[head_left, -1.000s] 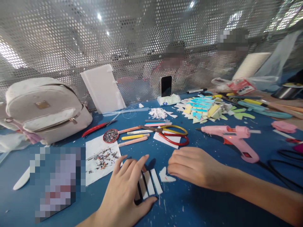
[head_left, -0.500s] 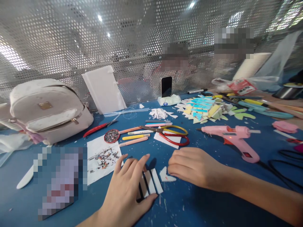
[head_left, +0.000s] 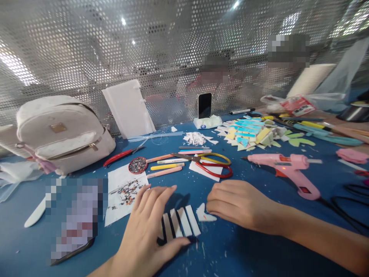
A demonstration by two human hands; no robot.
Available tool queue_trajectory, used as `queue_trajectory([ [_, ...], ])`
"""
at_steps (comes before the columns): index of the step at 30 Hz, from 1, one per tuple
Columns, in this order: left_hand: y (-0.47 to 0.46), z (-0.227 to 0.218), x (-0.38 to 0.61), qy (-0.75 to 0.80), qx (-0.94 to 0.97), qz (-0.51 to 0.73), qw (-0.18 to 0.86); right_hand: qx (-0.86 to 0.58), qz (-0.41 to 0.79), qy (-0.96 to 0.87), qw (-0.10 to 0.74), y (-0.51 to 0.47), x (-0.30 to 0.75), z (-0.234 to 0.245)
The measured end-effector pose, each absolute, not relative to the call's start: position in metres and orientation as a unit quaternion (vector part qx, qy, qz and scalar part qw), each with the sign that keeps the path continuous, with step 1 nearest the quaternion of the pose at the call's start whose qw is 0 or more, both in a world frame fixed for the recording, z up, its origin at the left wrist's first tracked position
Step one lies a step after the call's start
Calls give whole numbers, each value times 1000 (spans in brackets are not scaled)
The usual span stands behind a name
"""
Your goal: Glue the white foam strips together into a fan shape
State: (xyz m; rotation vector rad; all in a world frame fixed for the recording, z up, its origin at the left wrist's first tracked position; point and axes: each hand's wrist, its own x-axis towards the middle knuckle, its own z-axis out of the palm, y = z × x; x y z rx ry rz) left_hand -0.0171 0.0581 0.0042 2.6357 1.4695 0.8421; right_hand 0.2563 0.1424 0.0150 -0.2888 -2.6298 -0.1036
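My left hand hovers over or rests beside a row of white strips with dark gaps between them. Its thumb and index finger are spread apart around the left part of the row, and the palm hides that end. To the right of the strips lies a small white V-shaped cut piece with a faint orange mark. My right hand rests on the table beside this piece, fingers curled in. The fingertips are close to the piece's edge; whatever they may hold is hidden.
Beyond my hands lie red-and-yellow-handled scissors, several markers and a paper sheet with glitter bits. A pink glue gun lies right, its cord trailing. Cut scraps, a backpack and a propped phone stand behind.
My left hand has shifted left and its fingers have drawn back, so more of the white strips show. My right hand stays by the V-shaped piece. The view has turned slightly left.
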Motion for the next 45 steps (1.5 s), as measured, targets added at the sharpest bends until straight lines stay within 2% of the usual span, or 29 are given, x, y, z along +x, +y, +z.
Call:
queue_trajectory([
  [10,45,-4,-68,452,854,257,25,-113,-15,-962,250,145,256,12],
  [21,47,-2,-68,415,867,276,7,-133,2,-963,236,147,255,9],
  [45,40,-5,-74,380,894,223,-83,-149,14,-962,226,150,255,8],
])
